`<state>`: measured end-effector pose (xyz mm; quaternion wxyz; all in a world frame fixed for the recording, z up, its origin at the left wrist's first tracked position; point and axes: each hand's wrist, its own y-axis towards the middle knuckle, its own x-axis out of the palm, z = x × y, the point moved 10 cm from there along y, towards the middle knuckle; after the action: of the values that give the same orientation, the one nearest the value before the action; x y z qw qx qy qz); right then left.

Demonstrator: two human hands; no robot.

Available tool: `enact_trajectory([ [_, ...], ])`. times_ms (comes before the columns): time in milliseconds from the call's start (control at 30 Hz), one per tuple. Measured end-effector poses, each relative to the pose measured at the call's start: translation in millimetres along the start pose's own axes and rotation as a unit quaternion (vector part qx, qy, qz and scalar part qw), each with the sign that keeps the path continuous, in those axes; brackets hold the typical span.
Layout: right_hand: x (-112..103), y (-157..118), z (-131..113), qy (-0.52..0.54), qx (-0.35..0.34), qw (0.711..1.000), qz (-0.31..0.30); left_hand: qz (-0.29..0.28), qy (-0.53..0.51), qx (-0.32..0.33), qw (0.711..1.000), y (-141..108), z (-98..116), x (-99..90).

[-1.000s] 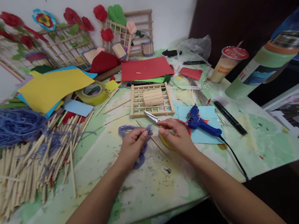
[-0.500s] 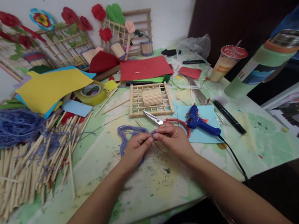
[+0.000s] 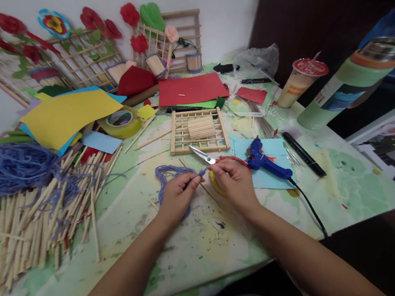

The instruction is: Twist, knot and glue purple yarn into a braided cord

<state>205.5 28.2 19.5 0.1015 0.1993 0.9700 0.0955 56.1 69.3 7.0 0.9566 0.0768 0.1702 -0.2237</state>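
Observation:
A bundle of blue-purple yarn point(image 3: 166, 175) lies looped on the table, partly behind my left hand point(image 3: 179, 193). That hand is closed around the yarn, and a short end sticks out past the thumb. My right hand point(image 3: 235, 182) is pinched at the tip of this end, a small gap from the left fingertips. Under and behind the right hand lie scissors point(image 3: 204, 156), blades pointing up and left, their handles partly hidden. Beyond them a small wooden stick lattice point(image 3: 178, 143) carries a panel of short sticks point(image 3: 201, 127).
A blue glue gun point(image 3: 266, 160) rests on light blue paper, its cord running off the front edge. Loose sticks point(image 3: 21, 238) and a yarn heap point(image 3: 7, 169) fill the left. A marker point(image 3: 303, 154), drink cup point(image 3: 302, 82) and bottle point(image 3: 351, 80) stand or lie right.
My hands have drawn slightly apart, the right one shifting right and down. The yarn end now shows between them, and a yellow curved part has come into view beside the right fingers.

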Motion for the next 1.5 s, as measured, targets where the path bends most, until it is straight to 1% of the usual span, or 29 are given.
enact_trajectory([
  [67,-12.9,-0.3,0.0,0.001,0.004,0.999,0.048,0.016,-0.033,-0.036,0.999,-1.1,-7.1,-2.5],
  [133,-19.6,-0.9,0.9,0.014,0.006,0.997,0.07,0.021,-0.064,-0.068,0.995,-2.9,-13.3,-2.3],
  [200,-25.4,-0.7,0.7,0.03,-0.001,0.996,0.089,0.018,-0.087,-0.086,0.992,-4.5,-16.3,-1.1],
  [233,-30.9,-0.6,0.0,0.04,-0.007,0.993,0.109,0.017,-0.096,-0.091,0.991,-4.9,-17.0,-0.6],
  [300,-47.2,-0.9,-2.0,0.068,-0.026,0.982,0.175,0.016,-0.111,-0.1,0.989,-5.3,-18.8,-0.3],
  [367,-65.3,-3.1,-4.3,0.096,-0.049,0.962,0.25,0.017,-0.134,-0.108,0.985,-5.1,-21.3,-0.1],
  [400,-71.4,-4.1,-5.8,0.105,-0.061,0.954,0.275,0.015,-0.15,-0.113,0.982,-4.8,-22.9,0.7],
  [433,-74.2,-4.2,-7.5,0.109,-0.071,0.95,0.285,0.012,-0.17,-0.117,0.978,-4.7,-24.4,2.1],
  [467,-72.7,-3.0,-9.4,0.107,-0.075,0.952,0.277,0.007,-0.195,-0.122,0.973,-4.6,-25.9,4.4],
  [500,-66.2,-0.4,-11.2,0.1,-0.075,0.961,0.247,-0.001,-0.223,-0.128,0.966,-4.9,-27.3,7.4],
  [533,-54.9,2.7,-13.3,0.086,-0.073,0.974,0.197,-0.012,-0.253,-0.137,0.958,-5.5,-28.3,11.1],
  [600,-23.6,4.8,-17.3,0.041,-0.069,0.994,0.07,-0.039,-0.308,-0.156,0.938,-7.7,-28.8,19.6],
  [667,6.5,0.1,-18.7,0.001,-0.072,0.996,-0.043,-0.068,-0.352,-0.175,0.917,-10.5,-27.0,27.6],
  [700,17.6,-3.1,-18.1,-0.005,-0.071,0.994,-0.084,-0.079,-0.368,-0.182,0.908,-11.8,-25.8,30.6],
  [767,30.7,-7.5,-15.2,0.005,-0.059,0.989,-0.133,-0.097,-0.388,-0.196,0.895,-14.0,-24.0,35.1],
  [833,33.6,-8.3,-14.3,0.017,-0.052,0.988,-0.148,-0.115,-0.387,-0.205,0.891,-15.8,-22.9,38.6],
  [967,24.2,-5.7,-25.0,0.0,-0.084,0.989,-0.123,-0.147,-0.358,-0.196,0.901,-17.5,-22.8,43.7],
  [1033,20.9,-6.3,-30.0,-0.029,-0.102,0.988,-0.11,-0.145,-0.341,-0.187,0.91,-16.7,-24.8,43.7],
  [1100,17.0,-7.9,-32.0,-0.088,-0.112,0.987,-0.08,-0.136,-0.306,-0.172,0.926,-14.7,-25.9,41.8],
  [1167,13.0,-10.3,-33.5,-0.163,-0.124,0.978,-0.043,-0.117,-0.239,-0.137,0.954,-10.5,-21.9,35.9],
  [1233,10.2,-12.4,-36.7,-0.225,-0.147,0.963,-0.018,-0.09,-0.153,-0.073,0.981,-5.6,-9.6,26.9],
  [1267,6.6,-12.3,-38.3,-0.245,-0.157,0.957,-0.004,-0.078,-0.112,-0.04,0.99,-3.9,-2.6,23.0],
  [1333,-10.4,-8.9,-40.5,-0.259,-0.169,0.95,0.049,-0.052,-0.049,-0.002,0.997,-1.9,5.9,15.7],
  [1367,-23.4,-6.2,-40.7,-0.252,-0.169,0.949,0.087,-0.033,-0.031,-0.001,0.999,-0.9,5.5,11.2],
  [1433,-51.0,-0.3,-37.1,-0.217,-0.156,0.95,0.16,0.022,-0.033,-0.028,0.999,0.6,-3.0,-0.5],
  [1500,-69.6,4.9,-29.0,-0.163,-0.132,0.957,0.202,0.078,-0.091,-0.079,0.99,0.4,-18.5,-11.0],
])
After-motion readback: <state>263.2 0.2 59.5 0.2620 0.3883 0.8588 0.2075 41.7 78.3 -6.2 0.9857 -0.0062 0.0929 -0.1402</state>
